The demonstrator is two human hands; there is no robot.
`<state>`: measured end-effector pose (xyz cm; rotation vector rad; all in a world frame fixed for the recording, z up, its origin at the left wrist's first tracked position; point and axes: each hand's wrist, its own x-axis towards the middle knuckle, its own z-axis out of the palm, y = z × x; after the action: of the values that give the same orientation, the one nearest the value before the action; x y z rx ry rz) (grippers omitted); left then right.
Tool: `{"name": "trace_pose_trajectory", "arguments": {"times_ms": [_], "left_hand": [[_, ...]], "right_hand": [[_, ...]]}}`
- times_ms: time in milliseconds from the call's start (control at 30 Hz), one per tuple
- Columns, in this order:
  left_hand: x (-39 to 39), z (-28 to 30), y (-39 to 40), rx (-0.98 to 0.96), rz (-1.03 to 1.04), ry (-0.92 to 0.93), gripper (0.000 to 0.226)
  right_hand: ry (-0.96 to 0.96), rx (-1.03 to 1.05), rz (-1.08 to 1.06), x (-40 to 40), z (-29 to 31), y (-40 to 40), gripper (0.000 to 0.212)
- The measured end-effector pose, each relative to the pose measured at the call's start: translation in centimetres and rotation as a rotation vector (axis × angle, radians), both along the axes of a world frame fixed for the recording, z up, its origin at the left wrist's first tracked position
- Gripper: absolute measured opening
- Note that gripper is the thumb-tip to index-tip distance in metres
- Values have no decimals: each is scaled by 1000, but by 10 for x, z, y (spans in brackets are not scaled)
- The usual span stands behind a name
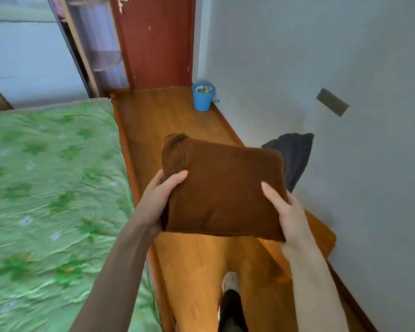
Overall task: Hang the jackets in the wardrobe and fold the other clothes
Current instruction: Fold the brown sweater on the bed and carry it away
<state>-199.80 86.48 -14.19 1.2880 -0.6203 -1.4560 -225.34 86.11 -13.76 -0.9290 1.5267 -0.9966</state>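
- Both bare forearms reach forward from the bottom of the view, converging on the folded garment (222, 188) held in the air.
- Left hand (157, 202) grips the garment's left edge: thumb lies on top, pointing toward its middle, fingers hidden beneath.
- Right hand (289, 212) grips the garment's right near corner: thumb lies on top, pointing up along the edge, fingers wrapped under, out of sight.
- Left forearm looks darker, in shadow; right forearm is lit.
- Below the garment, a leg and a foot (230, 281) in a light shoe show.
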Motion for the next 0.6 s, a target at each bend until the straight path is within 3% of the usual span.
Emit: {"name": "trace_pose_trajectory", "arguments": {"times_ms": [100, 333, 500, 600], "left_hand": [[1, 4, -35, 0, 137, -18, 42], [-11, 23, -119, -20, 388, -114, 39], [-24, 27, -156, 6, 531, -130, 43], [-29, 30, -170, 12, 597, -121, 38]], "right_hand": [[-3, 4, 121, 5, 2, -73, 89], [-66, 30, 372, 18, 12, -220, 52], [-110, 74, 497, 17, 7, -284, 58], [-106, 101, 560, 20, 5, -309, 77]]}}
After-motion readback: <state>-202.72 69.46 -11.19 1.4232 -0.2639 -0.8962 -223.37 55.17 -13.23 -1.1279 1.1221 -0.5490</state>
